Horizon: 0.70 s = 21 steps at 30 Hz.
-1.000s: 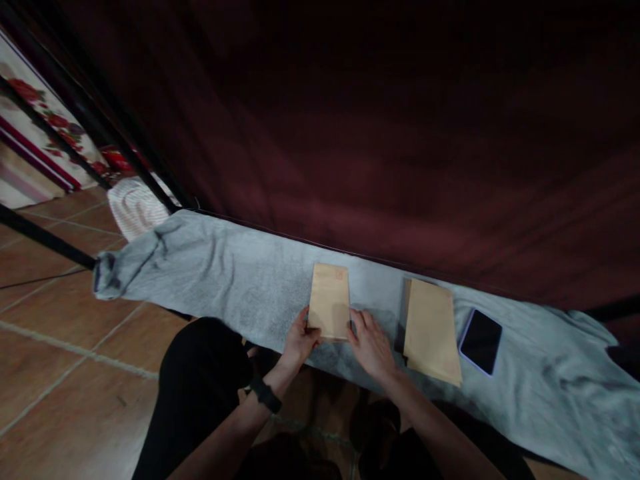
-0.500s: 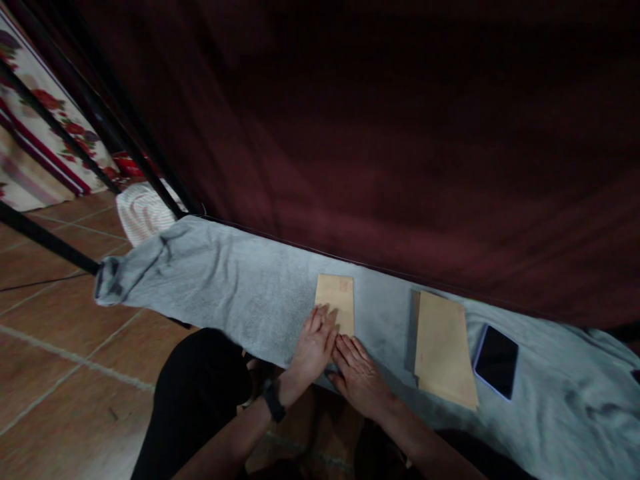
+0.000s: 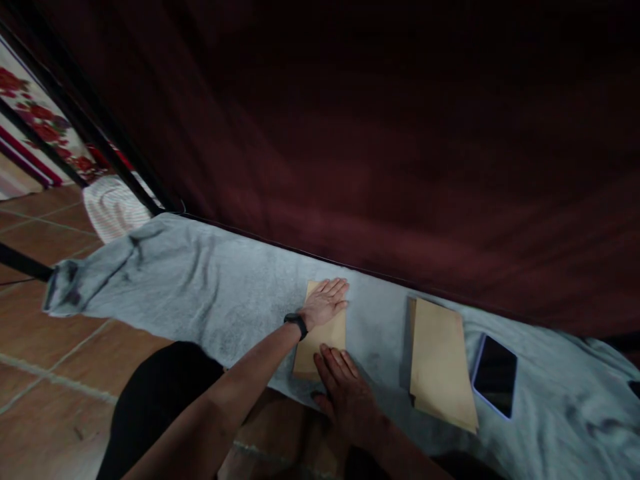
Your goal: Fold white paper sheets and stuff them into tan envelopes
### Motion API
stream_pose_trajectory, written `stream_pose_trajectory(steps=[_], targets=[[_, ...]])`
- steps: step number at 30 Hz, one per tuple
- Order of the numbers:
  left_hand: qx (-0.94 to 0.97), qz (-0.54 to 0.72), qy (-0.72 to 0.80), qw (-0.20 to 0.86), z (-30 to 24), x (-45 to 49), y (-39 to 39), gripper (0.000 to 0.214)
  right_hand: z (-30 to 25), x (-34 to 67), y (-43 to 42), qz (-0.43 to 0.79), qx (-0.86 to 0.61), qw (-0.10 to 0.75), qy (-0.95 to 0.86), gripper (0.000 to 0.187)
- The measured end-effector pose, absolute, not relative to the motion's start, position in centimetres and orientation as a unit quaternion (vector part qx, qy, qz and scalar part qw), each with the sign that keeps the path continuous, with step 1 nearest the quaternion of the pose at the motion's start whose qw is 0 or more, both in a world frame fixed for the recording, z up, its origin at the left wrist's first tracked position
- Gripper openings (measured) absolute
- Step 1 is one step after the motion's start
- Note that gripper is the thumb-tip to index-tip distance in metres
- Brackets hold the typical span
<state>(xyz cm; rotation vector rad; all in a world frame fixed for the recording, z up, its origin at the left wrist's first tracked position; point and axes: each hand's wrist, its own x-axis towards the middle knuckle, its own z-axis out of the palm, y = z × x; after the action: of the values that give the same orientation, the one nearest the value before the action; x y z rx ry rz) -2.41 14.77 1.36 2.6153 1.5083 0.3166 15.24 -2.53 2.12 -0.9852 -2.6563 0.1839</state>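
A tan paper envelope [image 3: 325, 337] lies flat on a grey cloth [image 3: 210, 287] that covers a long narrow surface. My left hand [image 3: 326, 301] is open, its fingers stretched flat on the far end of the envelope; a black watch sits on that wrist. My right hand [image 3: 345, 387] is open too, fingers flat on the near end of the same envelope. A stack of similar tan envelopes [image 3: 437, 360] lies to the right, touched by neither hand.
A dark phone [image 3: 495, 375] lies face up right of the stack. A dark red curtain [image 3: 400, 147] hangs directly behind the surface. Black metal bars [image 3: 85, 120] and a striped white bundle [image 3: 113, 207] stand at the left over a tiled floor [image 3: 45, 347].
My left hand slid from the near end of the envelope to its far end, palm flat. My right hand stayed pressed on the near end. The view shifted slightly.
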Motion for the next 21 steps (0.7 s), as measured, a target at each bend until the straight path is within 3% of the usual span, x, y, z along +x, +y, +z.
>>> stream_pose_trajectory(steps=[14,21], targets=[[0.903,0.088,0.392,0.153,2.3,-4.1,7.5,0.055,1.4,15.7,-2.7,0.051,-0.333,0.150,-0.930,0.066],[0.894,0.093,0.385,0.209,3.8,-4.9,2.6,0.060,2.6,16.1,-2.1,0.157,-0.337,0.138,-0.918,0.056]])
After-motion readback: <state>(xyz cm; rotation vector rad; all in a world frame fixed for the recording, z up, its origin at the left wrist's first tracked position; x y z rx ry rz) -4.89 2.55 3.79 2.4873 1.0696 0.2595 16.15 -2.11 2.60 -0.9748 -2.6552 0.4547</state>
